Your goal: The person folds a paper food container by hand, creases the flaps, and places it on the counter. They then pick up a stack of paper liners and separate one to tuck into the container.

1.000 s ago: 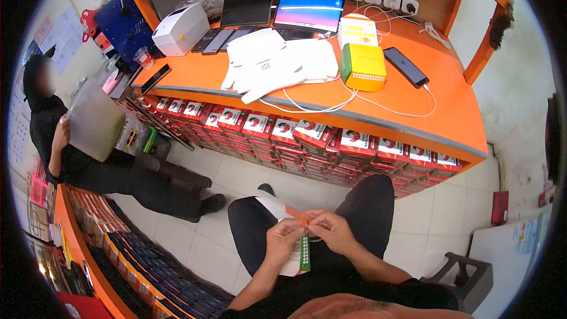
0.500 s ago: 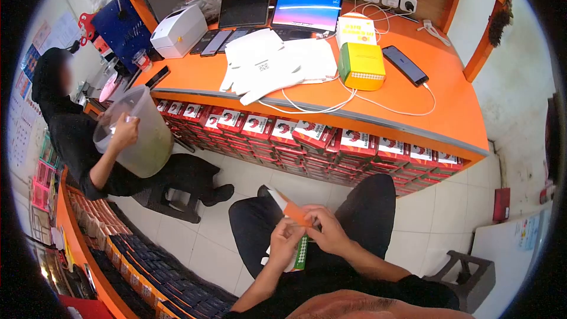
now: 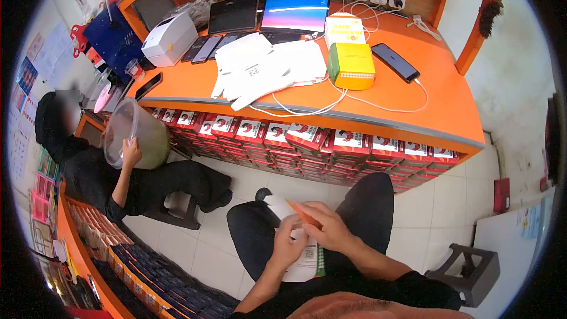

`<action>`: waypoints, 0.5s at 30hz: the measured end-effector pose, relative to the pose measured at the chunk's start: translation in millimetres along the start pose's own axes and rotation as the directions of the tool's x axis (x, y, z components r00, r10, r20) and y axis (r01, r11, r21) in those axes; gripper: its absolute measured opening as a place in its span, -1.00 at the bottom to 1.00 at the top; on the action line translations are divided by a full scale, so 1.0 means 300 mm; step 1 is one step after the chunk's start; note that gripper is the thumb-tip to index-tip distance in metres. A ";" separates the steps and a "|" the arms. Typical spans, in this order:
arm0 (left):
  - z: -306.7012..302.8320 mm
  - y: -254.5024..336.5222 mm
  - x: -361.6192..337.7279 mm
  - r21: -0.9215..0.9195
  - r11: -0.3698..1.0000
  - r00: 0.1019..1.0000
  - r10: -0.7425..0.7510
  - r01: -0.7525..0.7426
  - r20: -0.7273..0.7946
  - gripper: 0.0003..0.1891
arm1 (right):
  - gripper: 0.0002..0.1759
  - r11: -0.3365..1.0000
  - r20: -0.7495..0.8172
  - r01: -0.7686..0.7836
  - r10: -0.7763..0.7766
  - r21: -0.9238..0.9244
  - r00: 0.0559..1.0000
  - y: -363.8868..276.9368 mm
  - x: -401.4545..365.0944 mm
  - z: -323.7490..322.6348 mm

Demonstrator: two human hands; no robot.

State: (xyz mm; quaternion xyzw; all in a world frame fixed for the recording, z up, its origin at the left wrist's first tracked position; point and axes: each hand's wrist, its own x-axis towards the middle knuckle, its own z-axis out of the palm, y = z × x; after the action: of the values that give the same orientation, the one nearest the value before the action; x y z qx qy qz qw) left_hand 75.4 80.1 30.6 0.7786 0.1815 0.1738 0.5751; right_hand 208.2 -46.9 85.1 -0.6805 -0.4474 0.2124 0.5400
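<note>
Over my lap, my right hand (image 3: 326, 228) grips an orange piece of paper (image 3: 306, 216) with its fingers curled round it. My left hand (image 3: 287, 242) is closed right beside it, fingers pinched at a white sheet of paper (image 3: 277, 207) whose upper end sticks out beyond my fingers. Below my hands lies a box with a green-and-white checkered side (image 3: 320, 261), resting against my lap. A white label with a QR code (image 3: 305, 261) lies over the box, its upper part hidden by my hands.
Ahead, an orange desk (image 3: 434, 103) bears a yellow-green box (image 3: 352, 66), white paper sheets (image 3: 254, 71), phones, laptops and a label printer (image 3: 169, 38). Red boxes (image 3: 306, 134) are stacked beneath. At left, a seated person (image 3: 88, 165) holds a translucent bucket (image 3: 139, 136). A stool (image 3: 466, 272) stands right.
My hands have shifted slightly, and more of the white sheet and the QR label now shows around them. The other person has leaned lower with the bucket. The view has tilted a little.
</note>
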 end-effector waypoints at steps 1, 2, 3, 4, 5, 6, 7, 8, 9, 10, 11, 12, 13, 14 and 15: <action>-0.003 -0.022 0.004 -0.026 0.999 0.999 0.047 -0.048 -0.018 -0.49 | -0.41 1.000 0.015 -0.007 0.007 0.029 1.000 0.000 -0.001 0.001; -0.009 0.062 0.020 -0.338 0.941 0.998 0.008 -0.028 -0.060 -0.61 | -0.43 0.998 0.029 -0.014 0.012 0.058 0.999 0.001 -0.001 0.002; -0.010 0.050 0.022 -0.468 0.883 0.996 -0.021 -0.022 -0.086 -0.64 | -0.45 0.999 0.016 0.049 -0.049 0.008 0.999 0.002 0.001 0.008; -0.012 0.028 0.022 -0.589 0.808 0.993 -0.054 -0.020 -0.108 -0.66 | -0.47 0.993 0.007 0.110 -0.110 -0.042 0.994 0.002 0.004 0.019; -0.015 0.039 0.029 -0.697 0.716 0.988 -0.089 -0.024 -0.126 -0.67 | -0.49 0.981 0.001 0.171 -0.171 -0.092 0.985 0.002 0.006 0.025; -0.013 0.052 0.034 -0.676 0.734 0.981 -0.080 -0.061 -0.176 -0.70 | -0.50 0.972 -0.002 0.197 -0.199 -0.124 0.980 0.000 0.009 0.026; -0.021 0.066 0.039 -0.654 0.756 0.976 -0.119 -0.029 -0.181 -0.72 | -0.51 0.962 -0.004 0.224 -0.227 -0.156 0.974 -0.003 0.018 0.024; -0.032 0.074 0.044 -0.631 0.776 0.969 -0.157 0.004 -0.188 -0.73 | -0.52 0.950 -0.006 0.250 -0.255 -0.187 0.967 -0.005 0.024 0.023; -0.043 0.083 0.049 -0.608 0.793 0.961 -0.196 0.038 -0.195 -0.74 | -0.54 0.962 -0.021 0.215 -0.222 -0.165 0.975 -0.004 0.028 0.025; -0.054 0.093 0.053 -0.591 0.805 0.955 -0.210 0.047 -0.209 -0.77 | -0.56 0.973 -0.035 0.182 -0.188 -0.144 0.982 0.000 0.032 0.025; -0.064 0.105 0.055 -0.574 0.817 0.948 -0.225 0.058 -0.224 -0.79 | -0.57 0.982 -0.047 0.147 -0.153 -0.121 0.987 -0.005 0.037 0.024; -0.069 0.114 0.056 -0.558 0.827 0.941 -0.240 0.069 -0.238 -0.82 | -0.59 0.999 -0.089 0.044 -0.044 0.005 0.995 -0.018 0.036 0.023; -0.064 0.121 0.056 -0.512 0.859 0.946 -0.182 0.019 -0.269 -0.85 | -0.61 0.990 -0.116 -0.054 0.070 0.133 0.991 -0.037 0.034 0.023; -0.051 0.127 0.056 -0.463 0.886 0.947 -0.122 -0.030 -0.297 -0.87 | -0.63 0.954 -0.128 -0.147 0.185 0.262 0.974 -0.050 0.034 0.022; -0.046 0.132 0.056 -0.411 0.908 0.945 -0.062 -0.080 -0.321 -0.88 | -0.64 0.952 -0.140 -0.157 0.199 0.262 0.970 -0.050 0.035 0.021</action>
State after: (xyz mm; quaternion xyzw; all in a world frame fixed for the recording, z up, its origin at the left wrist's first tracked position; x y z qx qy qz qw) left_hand 86.9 88.8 73.5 0.5983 0.2290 0.3379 0.6896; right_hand 203.0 -34.4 99.0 -0.6602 -0.3074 0.2578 0.6349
